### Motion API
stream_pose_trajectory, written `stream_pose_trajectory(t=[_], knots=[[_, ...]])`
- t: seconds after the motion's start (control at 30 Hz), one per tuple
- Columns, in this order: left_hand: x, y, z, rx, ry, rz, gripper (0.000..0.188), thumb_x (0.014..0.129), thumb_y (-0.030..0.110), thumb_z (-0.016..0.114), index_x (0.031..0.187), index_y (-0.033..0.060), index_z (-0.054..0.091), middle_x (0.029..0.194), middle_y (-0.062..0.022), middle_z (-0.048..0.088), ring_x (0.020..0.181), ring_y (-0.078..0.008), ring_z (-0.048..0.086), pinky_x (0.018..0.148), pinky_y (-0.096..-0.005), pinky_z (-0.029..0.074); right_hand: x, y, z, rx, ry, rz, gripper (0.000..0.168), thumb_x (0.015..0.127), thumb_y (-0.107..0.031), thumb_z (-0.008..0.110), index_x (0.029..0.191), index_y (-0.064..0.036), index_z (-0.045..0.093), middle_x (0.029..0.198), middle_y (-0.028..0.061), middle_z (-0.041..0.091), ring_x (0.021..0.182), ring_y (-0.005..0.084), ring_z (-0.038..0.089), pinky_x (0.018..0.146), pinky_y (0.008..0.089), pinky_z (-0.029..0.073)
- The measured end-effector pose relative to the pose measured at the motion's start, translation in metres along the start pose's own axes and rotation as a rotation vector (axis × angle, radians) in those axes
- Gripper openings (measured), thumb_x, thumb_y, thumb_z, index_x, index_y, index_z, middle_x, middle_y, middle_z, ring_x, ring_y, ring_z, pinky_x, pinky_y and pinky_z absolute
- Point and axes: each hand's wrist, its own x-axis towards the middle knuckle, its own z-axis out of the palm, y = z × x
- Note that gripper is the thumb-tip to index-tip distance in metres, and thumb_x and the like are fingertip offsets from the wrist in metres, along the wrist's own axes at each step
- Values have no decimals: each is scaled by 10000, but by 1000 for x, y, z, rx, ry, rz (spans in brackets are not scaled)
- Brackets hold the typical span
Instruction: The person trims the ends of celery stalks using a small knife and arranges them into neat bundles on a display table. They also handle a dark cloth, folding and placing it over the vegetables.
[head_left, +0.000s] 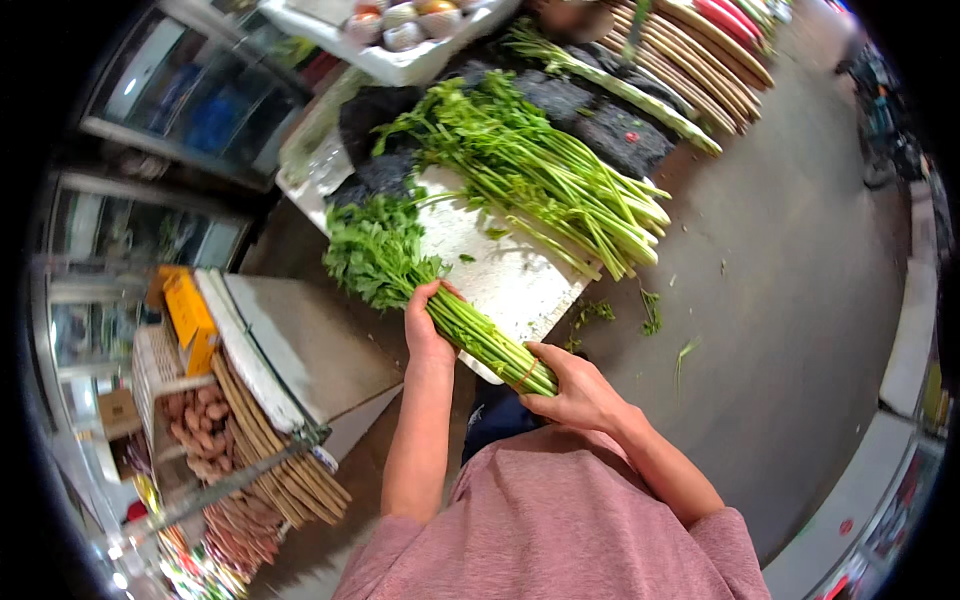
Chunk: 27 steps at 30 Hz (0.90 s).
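A bunch of leafy celery (480, 330) lies across both my hands, leaves toward the upper left and stalk ends toward my body. My left hand (429, 322) grips it just below the leaves. Around the stalk ends, close to a thin reddish band (527, 373), my right hand (574, 386) is closed. Beneath and beyond the bunch is a white foam board (487, 259). A larger heap of loose celery (540, 172) rests on it, stalk ends pointing right.
A white foam box (420, 67) with net-wrapped fruit stands at the top. Long brown roots (690, 60) lie at upper right. Sweet potatoes (199, 424) fill a crate at left, near a yellow carton (191, 319). Stray leaves (651, 311) litter the grey floor (765, 300).
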Motion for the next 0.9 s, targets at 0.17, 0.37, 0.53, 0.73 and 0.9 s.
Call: stream_pose_trajectory(t=[0.17,0.37,0.53,0.73,0.9], knots=[[-17,-53,2,312,-148,-368,148,893,173,626,931,31,647,851,-112,674,818,-250,659,821,-415,559,-68,-10,-4,58,130,284,663,792,-281,737,1374,-31,540,1238,223,639,1149,362,625,975,416,495],[-147,-164,24,459,-499,-1046,277,899,200,698,1043,-34,674,1024,-157,723,926,-234,698,871,-387,573,-248,-75,43,398,611,718,740,714,-185,770,1380,25,525,1100,132,662,972,201,657,848,373,537],[-235,-202,58,625,-766,-1361,198,875,157,724,985,5,662,943,-110,708,869,-177,698,797,-336,570,-308,-105,142,572,1116,676,824,664,-235,800,1384,31,499,1157,113,641,1029,182,630,903,331,500],[-223,-128,60,556,-1090,-877,249,862,196,769,1031,53,657,904,-39,682,826,-166,675,780,-341,548,-287,-40,162,281,1012,595,734,698,-136,775,1373,7,526,1160,128,646,1022,223,647,893,350,511],[-161,-39,17,501,-623,-578,219,915,156,611,1112,60,605,1025,-104,656,969,-220,637,909,-397,529,-213,-15,110,91,608,252,715,714,-136,748,1381,-22,520,1193,169,636,1087,307,644,940,364,499]])
